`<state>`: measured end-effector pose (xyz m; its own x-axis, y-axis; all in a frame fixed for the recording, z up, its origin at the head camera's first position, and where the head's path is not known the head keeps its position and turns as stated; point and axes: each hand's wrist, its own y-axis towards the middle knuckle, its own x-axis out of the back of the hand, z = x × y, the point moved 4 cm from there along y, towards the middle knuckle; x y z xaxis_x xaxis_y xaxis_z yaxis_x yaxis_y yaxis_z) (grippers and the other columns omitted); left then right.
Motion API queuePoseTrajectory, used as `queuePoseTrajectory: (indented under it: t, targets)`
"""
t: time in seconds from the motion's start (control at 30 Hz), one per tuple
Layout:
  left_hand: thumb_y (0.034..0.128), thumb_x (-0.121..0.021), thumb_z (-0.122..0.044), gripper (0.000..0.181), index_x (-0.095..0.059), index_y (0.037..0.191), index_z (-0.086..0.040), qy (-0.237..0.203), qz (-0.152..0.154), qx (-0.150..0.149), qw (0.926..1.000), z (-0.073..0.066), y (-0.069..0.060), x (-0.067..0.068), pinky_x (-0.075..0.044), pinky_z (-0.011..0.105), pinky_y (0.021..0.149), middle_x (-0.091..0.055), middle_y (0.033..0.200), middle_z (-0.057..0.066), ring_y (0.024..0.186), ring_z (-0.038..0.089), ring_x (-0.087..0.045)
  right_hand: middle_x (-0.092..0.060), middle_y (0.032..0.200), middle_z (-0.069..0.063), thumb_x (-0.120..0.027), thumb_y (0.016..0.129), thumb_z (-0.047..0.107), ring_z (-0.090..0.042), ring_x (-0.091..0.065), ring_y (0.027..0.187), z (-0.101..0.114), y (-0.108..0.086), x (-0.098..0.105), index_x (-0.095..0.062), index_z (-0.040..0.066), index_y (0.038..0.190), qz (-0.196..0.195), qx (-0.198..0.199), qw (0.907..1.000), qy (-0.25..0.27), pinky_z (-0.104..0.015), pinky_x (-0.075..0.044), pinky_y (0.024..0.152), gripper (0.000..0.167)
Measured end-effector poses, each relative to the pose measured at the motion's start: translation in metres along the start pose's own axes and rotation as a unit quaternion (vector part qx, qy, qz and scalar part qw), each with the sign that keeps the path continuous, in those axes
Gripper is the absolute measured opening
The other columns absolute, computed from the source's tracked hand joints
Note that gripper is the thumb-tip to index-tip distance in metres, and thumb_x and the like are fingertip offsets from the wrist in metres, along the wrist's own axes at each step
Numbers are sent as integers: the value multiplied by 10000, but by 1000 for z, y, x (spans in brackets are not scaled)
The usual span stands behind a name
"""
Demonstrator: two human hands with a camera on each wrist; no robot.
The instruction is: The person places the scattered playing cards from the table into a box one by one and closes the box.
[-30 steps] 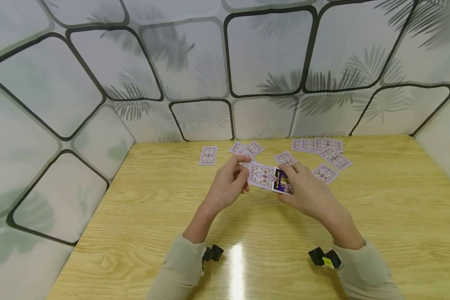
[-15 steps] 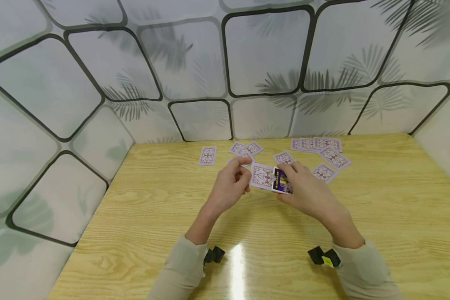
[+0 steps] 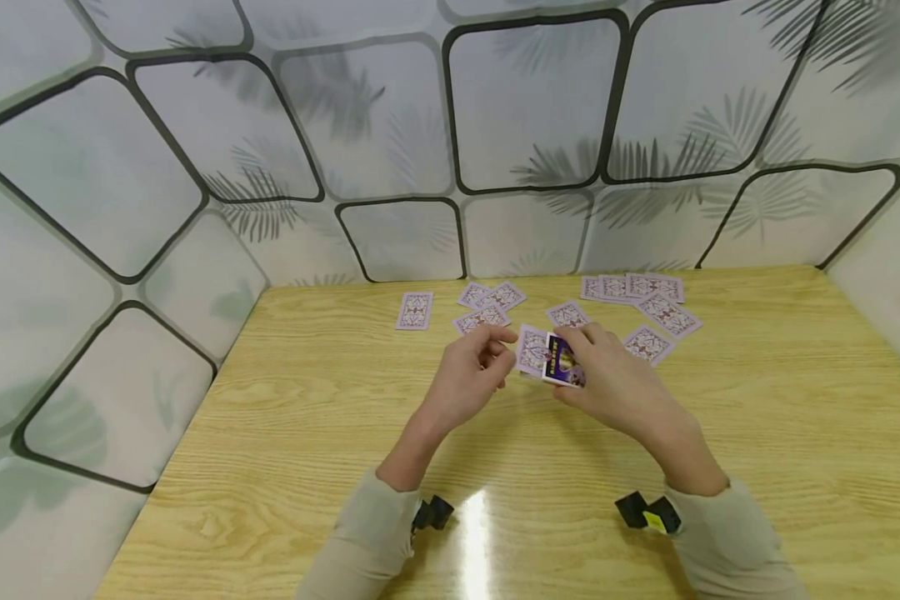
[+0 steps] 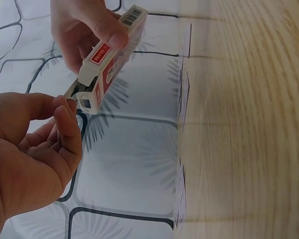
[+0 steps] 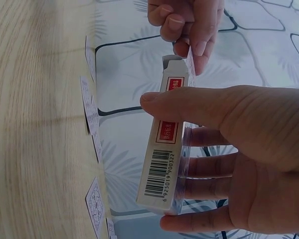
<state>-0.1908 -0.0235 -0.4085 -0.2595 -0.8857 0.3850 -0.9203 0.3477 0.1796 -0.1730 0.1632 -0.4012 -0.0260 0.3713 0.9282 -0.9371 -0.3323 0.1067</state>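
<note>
A small card box [image 5: 162,164], white with red labels and a barcode on its narrow side, is held above the table. My right hand [image 3: 618,379] grips it, thumb along one narrow side and fingers on the other. Its dark purple front [image 3: 562,362] faces up in the head view. A purple-patterned playing card [image 3: 531,348] sticks partly out of the box's open left end. My left hand [image 3: 468,375] pinches the card's outer edge between thumb and fingertip, close to the flap [image 4: 87,102]. How deep the card sits inside is hidden.
Several playing cards lie face down on the wooden table [image 3: 285,433] near the patterned back wall. One card [image 3: 415,311] lies alone at left, an overlapping group [image 3: 482,317] is beside it, and more cards [image 3: 667,314] spread at right.
My left hand has moved right toward the box, and less of the playing card shows outside it. The right hand and box have stayed nearly still.
</note>
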Motion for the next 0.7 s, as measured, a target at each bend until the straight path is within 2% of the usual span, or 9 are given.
queuePoseTrajectory:
  t: [0.33, 0.47, 0.7]
  targets:
    - [979, -568, -56, 186, -652, 1145, -44, 227, 206, -30, 9995, -2, -2, -6, -494, 233, 557, -633, 860, 49, 652, 114, -559, -537, 1265, -241, -808, 818, 255, -302, -557, 968, 0, 1, 1, -450, 4, 1446, 25, -17, 10000, -9, -408, -507, 662, 765]
    - [986, -578, -80, 200, -667, 1163, -53, 482, 342, -110, 9982, -4, -2, -9, -461, 218, 569, -638, 859, 31, 664, 105, -543, -536, 1272, -243, -810, 818, 251, -308, -561, 980, 1, 1, 1, -456, 6, 1442, 40, -40, 10000, -17, -415, -513, 669, 758]
    - [1010, -564, -130, 239, -657, 1222, -67, 801, 661, -52, 9946, -8, -3, -12, -408, 210, 546, -623, 815, -4, 635, 92, -503, -542, 1257, -251, -811, 819, 240, -313, -568, 970, 2, 0, 3, -464, -1, 1430, 20, 9, 10000, 7, -407, -516, 650, 743]
